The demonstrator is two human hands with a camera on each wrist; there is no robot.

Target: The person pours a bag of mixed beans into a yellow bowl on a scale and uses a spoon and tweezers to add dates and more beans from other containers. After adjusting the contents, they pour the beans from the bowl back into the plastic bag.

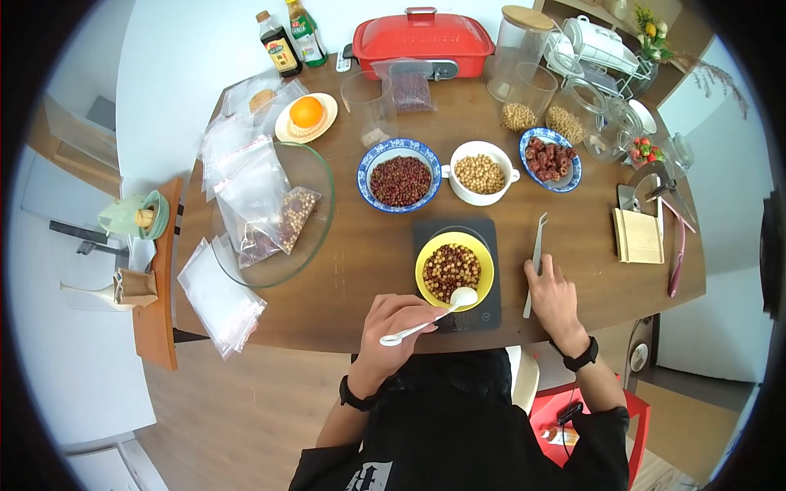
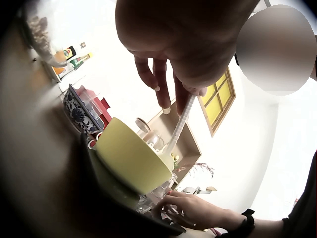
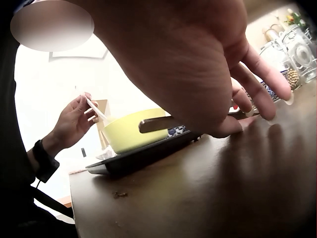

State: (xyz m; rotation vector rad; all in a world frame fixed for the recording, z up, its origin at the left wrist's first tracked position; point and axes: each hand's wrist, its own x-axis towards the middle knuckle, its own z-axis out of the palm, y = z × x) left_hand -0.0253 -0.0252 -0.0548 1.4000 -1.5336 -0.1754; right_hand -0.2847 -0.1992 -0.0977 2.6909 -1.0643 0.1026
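My left hand [image 1: 391, 331] pinches the handle of a white spoon [image 1: 463, 297], whose head is over the near rim of a yellow bowl [image 1: 421, 266]. Mixed red beans and pale round beans [image 1: 452, 272] fill the bowl's bottom. Under it lies a black kitchen scale [image 1: 485, 315]. To the right, my right hand [image 1: 554, 299] is low at the tabletop, thumb and fingers on either side of metal tweezers [image 1: 538, 237] with a bent tip. In the right wrist view, the tweezers' blunt end [image 3: 153, 124] sticks out past the thumb, with the fingertips close to the table.
Behind the scale stand a blue-and-white bowl of red beans [image 1: 399, 182], a white two-handled bowl of pale beans [image 1: 479, 174] and a dish of dark red pieces [image 1: 549, 161]. A glass bowl [image 1: 326, 221] with bagged beans and plastic bags [image 1: 219, 299] lie left.
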